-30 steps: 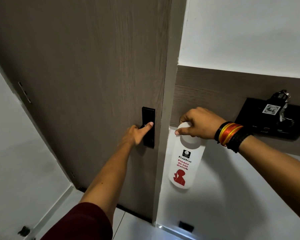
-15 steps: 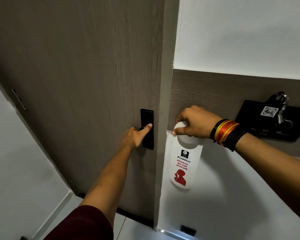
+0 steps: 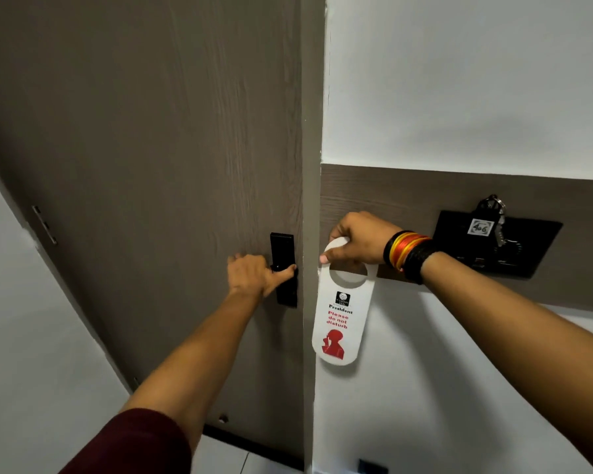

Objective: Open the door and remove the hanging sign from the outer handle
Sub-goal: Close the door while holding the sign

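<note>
A brown wooden door (image 3: 151, 165) fills the left half of the view, its right edge lined up against the frame. My left hand (image 3: 254, 275) grips the black handle, which stands out from a black lock plate (image 3: 283, 248); my thumb lies across the plate. My right hand (image 3: 356, 239) pinches the top loop of a white "Please do not disturb" hanging sign (image 3: 341, 323), which dangles free beside the door edge with its round hole visible and nothing through it. Red, yellow and black bangles (image 3: 408, 253) sit on my right wrist.
To the right, a black wall panel (image 3: 528, 248) on a brown wood strip holds keys with a tag marked 406 (image 3: 480, 227). White wall lies above and below the strip. A hinge (image 3: 43, 224) shows on the door's left side. Pale floor tiles (image 3: 226, 456) appear at the bottom.
My right hand has lifted the sign slightly so its hole shows below my fingers. My left hand has closed more fully around the handle. The view has shifted a little.
</note>
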`<state>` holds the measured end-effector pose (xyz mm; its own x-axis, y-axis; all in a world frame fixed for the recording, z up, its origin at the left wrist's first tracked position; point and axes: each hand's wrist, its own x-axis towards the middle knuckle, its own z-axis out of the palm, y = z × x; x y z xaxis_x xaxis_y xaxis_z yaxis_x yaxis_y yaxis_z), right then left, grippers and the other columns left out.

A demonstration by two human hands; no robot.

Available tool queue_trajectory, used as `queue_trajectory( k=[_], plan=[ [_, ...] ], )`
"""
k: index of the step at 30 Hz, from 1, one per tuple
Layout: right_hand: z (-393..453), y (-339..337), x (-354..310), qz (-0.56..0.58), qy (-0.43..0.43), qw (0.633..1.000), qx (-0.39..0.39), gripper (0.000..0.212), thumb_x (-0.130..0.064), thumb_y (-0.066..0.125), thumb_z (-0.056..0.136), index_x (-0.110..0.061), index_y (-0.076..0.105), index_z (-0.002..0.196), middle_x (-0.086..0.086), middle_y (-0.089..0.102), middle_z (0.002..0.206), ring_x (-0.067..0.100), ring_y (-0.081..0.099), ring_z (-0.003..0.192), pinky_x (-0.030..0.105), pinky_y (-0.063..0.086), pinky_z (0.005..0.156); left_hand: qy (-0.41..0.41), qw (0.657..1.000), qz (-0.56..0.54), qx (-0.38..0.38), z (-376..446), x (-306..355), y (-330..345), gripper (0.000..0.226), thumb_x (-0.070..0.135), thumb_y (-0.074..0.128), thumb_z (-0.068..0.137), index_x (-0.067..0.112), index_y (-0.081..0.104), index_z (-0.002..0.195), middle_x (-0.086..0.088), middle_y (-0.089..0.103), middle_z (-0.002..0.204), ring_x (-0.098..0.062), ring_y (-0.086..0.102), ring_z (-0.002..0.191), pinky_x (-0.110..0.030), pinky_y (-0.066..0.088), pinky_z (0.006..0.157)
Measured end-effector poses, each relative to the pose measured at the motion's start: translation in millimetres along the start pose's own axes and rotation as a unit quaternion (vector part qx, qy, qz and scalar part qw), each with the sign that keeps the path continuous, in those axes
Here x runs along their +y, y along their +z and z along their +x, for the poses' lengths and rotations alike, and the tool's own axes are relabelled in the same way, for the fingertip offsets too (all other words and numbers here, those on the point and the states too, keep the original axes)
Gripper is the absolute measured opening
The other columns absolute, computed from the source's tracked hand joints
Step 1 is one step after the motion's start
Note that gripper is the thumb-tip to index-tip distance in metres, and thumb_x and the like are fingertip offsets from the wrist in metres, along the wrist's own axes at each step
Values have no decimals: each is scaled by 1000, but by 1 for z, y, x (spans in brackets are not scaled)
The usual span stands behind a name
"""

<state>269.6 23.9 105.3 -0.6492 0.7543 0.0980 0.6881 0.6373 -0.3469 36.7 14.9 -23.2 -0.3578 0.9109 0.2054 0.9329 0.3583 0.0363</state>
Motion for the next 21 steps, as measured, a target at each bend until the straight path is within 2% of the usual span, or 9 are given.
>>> queue_trajectory(
  k=[2,4,5,9,12,14,17,19,21],
  plan=[
    [-2,0,1,37,11,999,4,26,-45,84,78,-25,72,66,-9,68,57,6,63,55,22,48,56,12,993,-83,86,-30,6,3,72,77,44,94,11,68,113,-14,69,114,-33,60,113,-47,46,101],
    [-4,2,3,78,22,997,7,27,-43,85,77,-24,72,64,-6,71,57,9,67,53,21,49,54,61,954,-249,158,-70,12,14,51,62,53,98,16,65,116,-5,67,112,-25,58,108,-41,46,99],
    [-5,3,4,102,26,994,5,27,-42,85,77,-23,72,64,-6,71,55,9,67,52,20,49,53,76,927,-339,145,-91,15,20,43,57,56,98,19,66,114,-1,68,110,-20,61,106,-35,47,96],
    [-6,6,-1,160,35,987,-3,25,-39,87,76,-16,77,73,1,77,65,14,73,59,26,58,59,78,775,-624,-68,-149,23,33,14,29,63,105,21,73,111,8,83,111,-9,79,102,-17,62,79],
    [-7,9,-5,180,43,983,16,33,-36,87,77,-6,77,84,12,79,77,21,75,66,35,65,67,69,732,-673,-76,-156,21,27,21,21,60,105,7,75,111,9,85,104,-14,81,98,-21,63,79],
    [-15,13,-4,225,56,972,42,36,-35,85,79,-2,74,88,14,78,77,22,73,67,37,64,70,64,723,-683,-82,-157,20,23,19,21,61,105,9,76,109,11,85,100,-15,82,95,-22,63,76],
    [-40,26,4,332,84,929,140,35,-35,83,81,-3,73,92,3,74,72,11,70,65,25,62,61,61,711,-695,-93,-160,20,20,14,21,63,104,15,76,106,11,85,100,-16,82,97,-22,64,76],
    [-68,41,16,379,108,894,213,38,-41,79,85,-8,71,101,1,74,82,4,68,69,17,56,56,53,691,-715,-96,-165,24,24,18,21,63,104,10,76,109,8,85,101,-17,82,96,-22,64,75],
    [-100,64,32,433,136,866,211,45,-44,74,86,-10,68,114,5,76,98,13,72,85,27,60,67,43,672,-733,-97,-171,31,29,19,21,62,104,8,76,110,7,86,101,-17,82,95,-21,64,74]
  ],
)
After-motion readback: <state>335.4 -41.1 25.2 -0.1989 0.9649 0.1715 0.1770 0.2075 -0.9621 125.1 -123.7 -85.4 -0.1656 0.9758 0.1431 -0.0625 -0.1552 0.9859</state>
